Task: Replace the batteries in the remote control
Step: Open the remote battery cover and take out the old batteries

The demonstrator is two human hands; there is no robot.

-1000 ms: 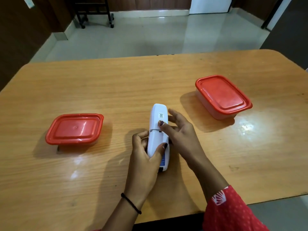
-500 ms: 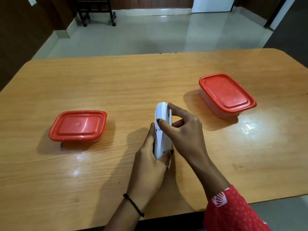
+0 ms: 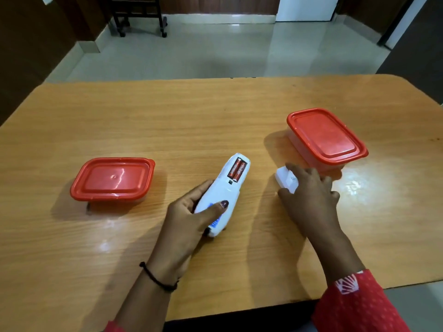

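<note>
Remote control (image 3: 223,195), white and lying back-up near the middle of the wooden table (image 3: 215,116), is being gripped around its near end by the left hand (image 3: 189,216), the thumb being pressed across its blue-labelled lower part and the fingers being curled under its left edge. Its far end is being angled toward the far right, and the battery compartment there is being shown uncovered, with two red batteries (image 3: 237,170) being seen side by side inside it. The white battery cover (image 3: 286,180) is being held against the tabletop just right of the remote by the right hand (image 3: 311,195), whose fingers are being spread loosely over it while the thumb is being kept at its near edge; whether the cover is being pinched or merely pressed flat cannot be told. A black band (image 3: 158,280) is being worn on the left wrist, and a red patterned sleeve (image 3: 354,305) is being seen on the right forearm at the table's near edge. A clear container with a red lid (image 3: 326,137) is being seen just beyond the right hand, to the far right. A second red-lidded container (image 3: 112,179) is being seen well apart on the left. Pale tiled floor (image 3: 215,51) is being seen beyond the table's far edge.
</note>
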